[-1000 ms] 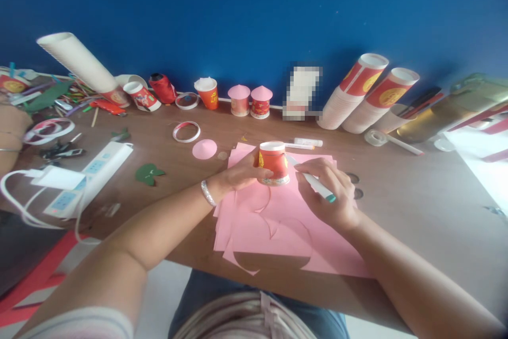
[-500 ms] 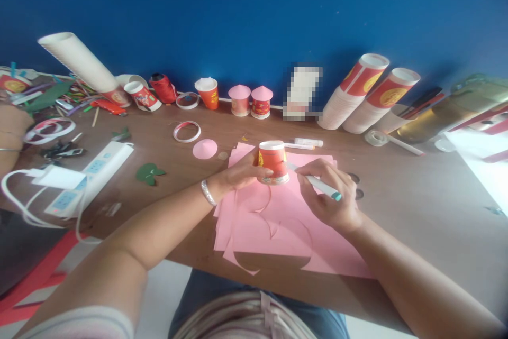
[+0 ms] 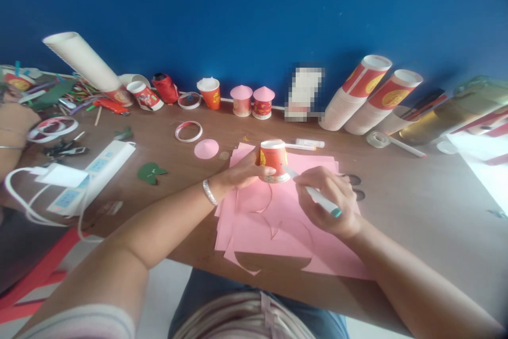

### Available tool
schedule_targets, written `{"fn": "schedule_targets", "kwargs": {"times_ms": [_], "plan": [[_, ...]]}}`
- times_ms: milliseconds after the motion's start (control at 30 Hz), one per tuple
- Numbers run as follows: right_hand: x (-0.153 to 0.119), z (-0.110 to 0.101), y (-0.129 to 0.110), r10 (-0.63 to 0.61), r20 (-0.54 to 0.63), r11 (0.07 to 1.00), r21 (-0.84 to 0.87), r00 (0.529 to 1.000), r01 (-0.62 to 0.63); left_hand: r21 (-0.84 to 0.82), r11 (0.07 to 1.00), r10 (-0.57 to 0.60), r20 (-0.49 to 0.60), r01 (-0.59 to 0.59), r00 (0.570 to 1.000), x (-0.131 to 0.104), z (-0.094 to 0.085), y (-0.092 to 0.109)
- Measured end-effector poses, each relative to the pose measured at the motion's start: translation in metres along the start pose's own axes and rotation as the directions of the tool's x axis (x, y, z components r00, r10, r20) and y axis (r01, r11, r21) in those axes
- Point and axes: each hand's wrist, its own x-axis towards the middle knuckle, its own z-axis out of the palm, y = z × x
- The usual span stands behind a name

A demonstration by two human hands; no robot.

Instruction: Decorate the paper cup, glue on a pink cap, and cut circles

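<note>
My left hand (image 3: 248, 171) is closed around the left side of a red paper cup (image 3: 273, 158), held upside down with its wide rim low. In my right hand (image 3: 327, 199) is a white marker pen (image 3: 322, 200) with a green end. The pen's tip reaches the lower right side of the cup; whether it touches is hard to tell. Beneath both hands lie pink paper sheets (image 3: 254, 233) with curved cuts. Scissors (image 3: 352, 180) show only their dark handles beside my right hand. A pink paper cone (image 3: 206, 148) lies left of the cup.
Two cups with pink cone tops (image 3: 262, 102) stand by the wall. Tall cup stacks (image 3: 357, 90) are at the back right. A power strip (image 3: 93, 177), tape rings (image 3: 188, 131) and a green paper piece (image 3: 151, 173) lie left. Another person's arm (image 3: 16, 130) shows at the left edge.
The pen's tip has moved down and slightly left along the cup's side, and my right hand has lowered a little. My left hand keeps its hold on the cup.
</note>
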Motion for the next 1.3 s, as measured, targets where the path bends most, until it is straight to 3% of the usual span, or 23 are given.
{"fn": "schedule_targets", "kwargs": {"times_ms": [167, 300, 733, 1133, 1300], "plan": [[-0.004, 0.004, -0.004, -0.124, 0.142, 0.991, -0.033, 0.982, 0.13, 0.153, 0.988, 0.003, -0.106, 0.013, 0.994, 0.0, 0.003, -0.002], [-0.008, 0.005, -0.001, -0.139, 0.157, 0.984, -0.093, 0.978, 0.155, 0.27, 0.963, 0.021, -0.136, 0.017, 0.99, -0.001, 0.005, -0.004], [-0.009, 0.009, -0.001, -0.098, 0.195, 0.981, -0.148, 0.976, 0.128, 0.29, 0.957, 0.026, -0.13, 0.013, 0.991, 0.001, 0.003, -0.012], [-0.014, 0.011, -0.005, -0.056, 0.221, 0.992, -0.094, 0.974, 0.078, 0.33, 0.943, 0.081, -0.106, -0.041, 0.991, 0.0, 0.003, -0.007], [-0.013, 0.011, -0.006, -0.05, 0.209, 0.994, -0.085, 0.977, 0.069, 0.354, 0.935, 0.055, -0.126, -0.007, 0.991, -0.001, 0.001, -0.007]]}}
